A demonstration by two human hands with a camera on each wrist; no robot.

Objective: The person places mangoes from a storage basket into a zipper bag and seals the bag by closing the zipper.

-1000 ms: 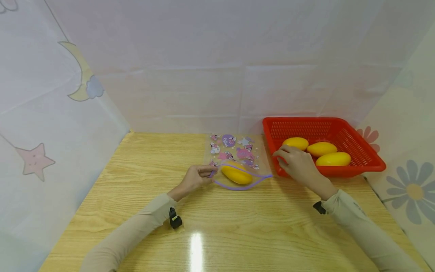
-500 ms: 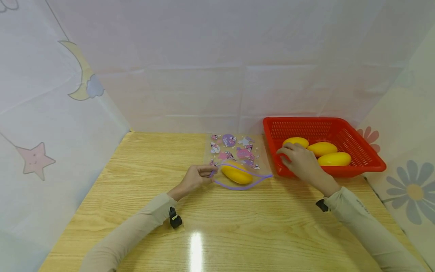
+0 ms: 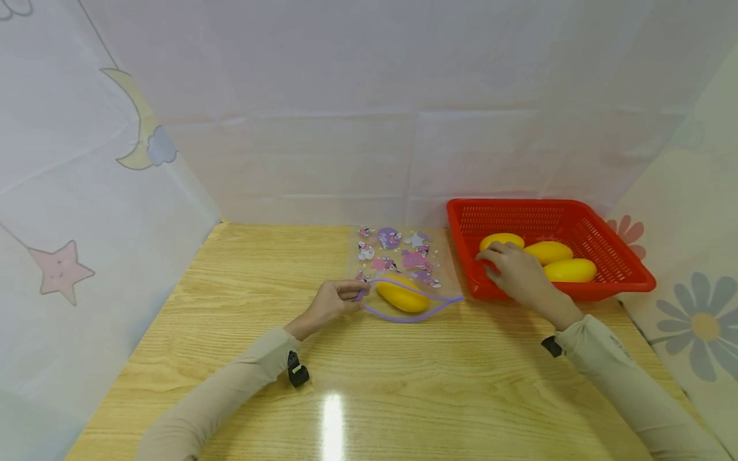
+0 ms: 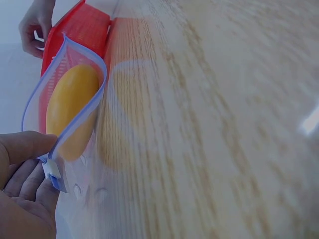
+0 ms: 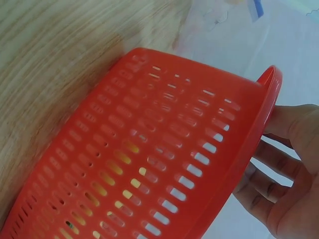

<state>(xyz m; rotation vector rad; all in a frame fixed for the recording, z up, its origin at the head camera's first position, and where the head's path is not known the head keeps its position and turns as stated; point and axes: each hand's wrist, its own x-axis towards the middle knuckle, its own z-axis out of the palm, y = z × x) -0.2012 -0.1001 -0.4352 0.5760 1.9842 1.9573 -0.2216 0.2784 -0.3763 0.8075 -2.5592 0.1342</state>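
**Left hand (image 3: 333,301) pinches the bag's edge, right hand (image 3: 517,272) sits loose at the basket**

Here's my left, thumb against fingers, holding the clear printed bag (image 3: 406,261) at one corner of its mouth, right beside the white slider (image 4: 51,168). The purple strip (image 3: 409,319) bows apart, the mouth gapes towards me, and one yellow fruit (image 3: 401,296) lies just inside!

Over to my right: fingers loosely bent, a gap between them and the thumb, nothing in their hold. They're at the near left corner of the red basket (image 3: 519,214), by the rim; whether they touch it, I can't tell. Three more yellow fruits (image 3: 571,271) are in there, grouped together, two partly covered by my hand in the head view.

Bag and basket share the wooden table (image 3: 415,390), the basket just right of the bag. Out at my wrists, a black device (image 3: 296,369) shows below each beige sleeve (image 3: 230,378). Beyond, pale sheeting (image 3: 323,160) surrounds it all, moon and star on the left, flowers on the right.
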